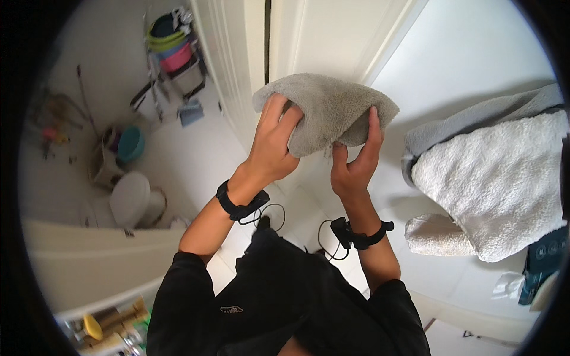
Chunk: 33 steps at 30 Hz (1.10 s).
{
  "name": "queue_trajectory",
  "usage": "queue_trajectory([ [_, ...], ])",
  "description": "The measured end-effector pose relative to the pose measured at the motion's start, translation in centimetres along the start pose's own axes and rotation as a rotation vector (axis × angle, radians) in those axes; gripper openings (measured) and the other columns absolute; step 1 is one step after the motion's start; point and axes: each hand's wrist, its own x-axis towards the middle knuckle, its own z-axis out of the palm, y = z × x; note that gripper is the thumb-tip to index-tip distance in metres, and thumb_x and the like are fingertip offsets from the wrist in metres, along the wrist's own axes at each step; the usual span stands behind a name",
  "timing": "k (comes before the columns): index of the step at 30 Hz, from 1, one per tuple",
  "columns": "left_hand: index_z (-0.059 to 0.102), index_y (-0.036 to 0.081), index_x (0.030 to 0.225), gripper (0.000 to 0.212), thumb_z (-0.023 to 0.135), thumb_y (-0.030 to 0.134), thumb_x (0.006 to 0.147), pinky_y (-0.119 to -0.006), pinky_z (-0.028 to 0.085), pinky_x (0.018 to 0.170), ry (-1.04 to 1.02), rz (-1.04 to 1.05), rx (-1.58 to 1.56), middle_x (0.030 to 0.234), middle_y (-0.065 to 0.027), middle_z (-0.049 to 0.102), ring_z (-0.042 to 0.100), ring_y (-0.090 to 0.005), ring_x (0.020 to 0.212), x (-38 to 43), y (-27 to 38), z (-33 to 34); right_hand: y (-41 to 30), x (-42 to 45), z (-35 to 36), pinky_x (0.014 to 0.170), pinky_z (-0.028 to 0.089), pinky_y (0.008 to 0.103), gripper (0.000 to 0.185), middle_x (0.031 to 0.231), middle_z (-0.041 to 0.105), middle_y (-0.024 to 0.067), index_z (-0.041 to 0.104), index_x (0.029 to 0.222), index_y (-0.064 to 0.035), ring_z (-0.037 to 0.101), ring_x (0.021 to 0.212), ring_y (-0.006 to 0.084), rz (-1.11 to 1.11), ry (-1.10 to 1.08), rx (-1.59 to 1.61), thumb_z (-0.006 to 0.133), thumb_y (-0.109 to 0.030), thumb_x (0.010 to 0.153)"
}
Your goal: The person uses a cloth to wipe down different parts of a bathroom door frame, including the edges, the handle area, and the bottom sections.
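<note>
Both of my hands hold up a folded grey terry cloth (pixel 329 104) before a cream panelled door. My left hand (pixel 274 138) grips its left part, with some fingertips tucked into a fold. At the right part, my right hand (pixel 358 153) has its thumb on the lower edge and a finger up along the cloth. A few loose threads hang from the lower edge between my hands. Black straps with small devices and cables are on both wrists. To the right hang a grey towel (pixel 445 124) and a white fluffy towel (pixel 494 178).
At the left, a doorway shows a toilet (pixel 131 196), a teal basin (pixel 131 143) and stacked colourful basins (pixel 171 49). A rolled white towel (pixel 438 236) lies beneath the hanging ones. A shelf (pixel 111 327) with small items stands at the lower left.
</note>
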Motion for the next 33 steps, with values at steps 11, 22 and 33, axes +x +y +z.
queue_trajectory([
  [11, 0.058, -0.002, 0.109, 0.034, 0.063, 0.007, 0.078, -0.050, 0.038, 0.090, 0.146, 0.405, -0.177, 0.115, -0.0215, 0.050, 0.048, -0.0441, 0.103, 15.8, -3.1, 1.8, -0.8, 15.9, 2.9, 0.106, 0.032, 0.0548, 0.100, 0.136, 0.041, 0.0276, 0.013, 0.154, 0.0002, 0.042, 0.123, 0.0455, -0.223, 0.285, -0.158, 0.076, -0.008, 0.077],
  [22, 0.053, 0.003, 0.132, 0.055, 0.061, 0.029, 0.085, -0.055, 0.032, 0.104, -0.157, 0.320, -0.174, 0.136, -0.0185, 0.050, 0.046, -0.0427, 0.126, 7.1, -10.9, 8.0, 5.0, 8.4, 4.9, 0.105, 0.030, 0.0617, 0.105, 0.147, 0.029, 0.0330, 0.008, 0.154, 0.0003, 0.037, 0.127, 0.0546, -0.103, 0.126, -0.178, 0.077, -0.022, 0.079],
  [33, 0.055, 0.004, 0.130, 0.056, 0.068, 0.016, 0.077, -0.051, 0.037, 0.106, -0.371, 0.280, -0.084, 0.132, -0.0181, 0.055, 0.048, -0.0410, 0.125, -0.2, -11.9, 8.6, 11.9, -3.3, 7.4, 0.109, 0.023, 0.0694, 0.108, 0.147, 0.025, 0.0373, 0.002, 0.150, 0.0072, 0.030, 0.132, 0.0613, -0.066, -0.004, -0.284, 0.076, -0.024, 0.078],
])
